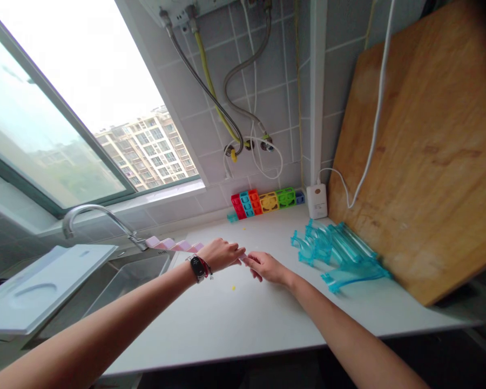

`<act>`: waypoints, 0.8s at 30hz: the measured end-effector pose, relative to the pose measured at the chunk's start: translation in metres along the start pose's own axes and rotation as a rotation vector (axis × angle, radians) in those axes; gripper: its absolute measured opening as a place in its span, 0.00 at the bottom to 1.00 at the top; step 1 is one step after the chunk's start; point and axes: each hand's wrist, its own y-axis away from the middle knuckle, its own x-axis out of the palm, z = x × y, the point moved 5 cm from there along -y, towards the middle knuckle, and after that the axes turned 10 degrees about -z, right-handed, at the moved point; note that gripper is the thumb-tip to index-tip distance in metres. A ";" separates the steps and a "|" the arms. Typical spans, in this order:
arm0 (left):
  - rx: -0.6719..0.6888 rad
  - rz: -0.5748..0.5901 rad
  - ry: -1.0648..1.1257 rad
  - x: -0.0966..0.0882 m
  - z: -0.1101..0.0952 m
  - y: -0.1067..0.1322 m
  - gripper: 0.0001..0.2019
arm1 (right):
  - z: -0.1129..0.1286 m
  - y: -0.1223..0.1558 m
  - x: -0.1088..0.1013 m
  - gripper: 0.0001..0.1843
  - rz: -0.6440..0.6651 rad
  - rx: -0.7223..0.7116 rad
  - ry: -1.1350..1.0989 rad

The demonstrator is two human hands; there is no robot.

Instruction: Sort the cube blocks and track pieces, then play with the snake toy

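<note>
My left hand (222, 253) and my right hand (267, 266) meet fingertip to fingertip over the white countertop (235, 313). Both pinch a small pinkish piece between them, too small to name. The left wrist wears a black watch and a red band. A row of pink blocks (174, 245) runs from the sink edge up to the left hand. A pile of clear blue curved pieces (338, 254) lies to the right of the right hand.
A row of coloured blocks (265, 201) stands against the tiled wall. A white plug box (317, 200) with a cable sits beside it. A big wooden board (425, 156) leans at the right. Sink and tap (101, 216) at left.
</note>
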 end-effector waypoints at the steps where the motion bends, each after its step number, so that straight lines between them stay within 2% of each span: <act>1: -0.011 0.013 0.001 0.000 -0.001 -0.001 0.11 | 0.001 0.001 -0.001 0.23 -0.008 0.003 0.015; 8: -0.107 0.100 0.015 0.000 -0.008 -0.008 0.09 | 0.007 0.003 -0.005 0.25 -0.056 0.006 0.112; 24: -0.260 0.205 0.079 0.002 -0.017 -0.015 0.10 | -0.001 0.001 -0.007 0.23 -0.097 0.032 0.264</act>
